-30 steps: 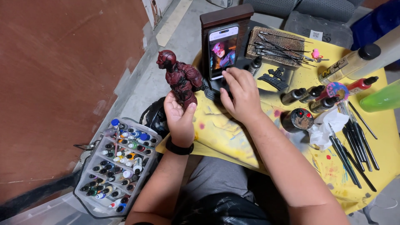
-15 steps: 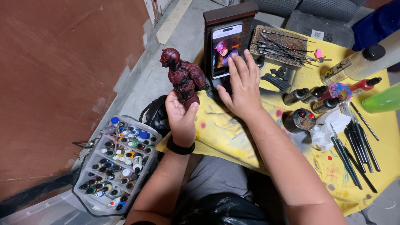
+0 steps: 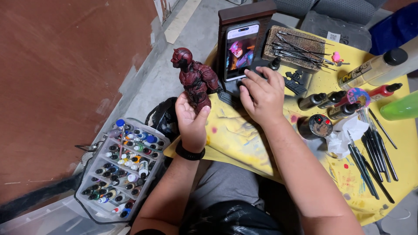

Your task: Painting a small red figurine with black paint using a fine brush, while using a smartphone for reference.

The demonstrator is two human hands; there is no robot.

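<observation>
Left hand (image 3: 190, 118) clamped around legs of dark red horned figurine (image 3: 194, 80), held upright, long axis vertical. Just right, right hand (image 3: 261, 93), fingers loosely spread, resting at base of propped smartphone (image 3: 241, 51), nearer it.

Clear plastic case of small paint bottles (image 3: 122, 169) on the floor off the yellow cloth's (image 3: 244, 139) left edge. Dark brushes (image 3: 374, 159) fan along its right edge, by crumpled tissue (image 3: 346, 135). Green bottle (image 3: 400, 108) at far right.

left hand (image 3: 190, 118) gripping red figure (image 3: 195, 79), phone (image 3: 240, 51)
</observation>
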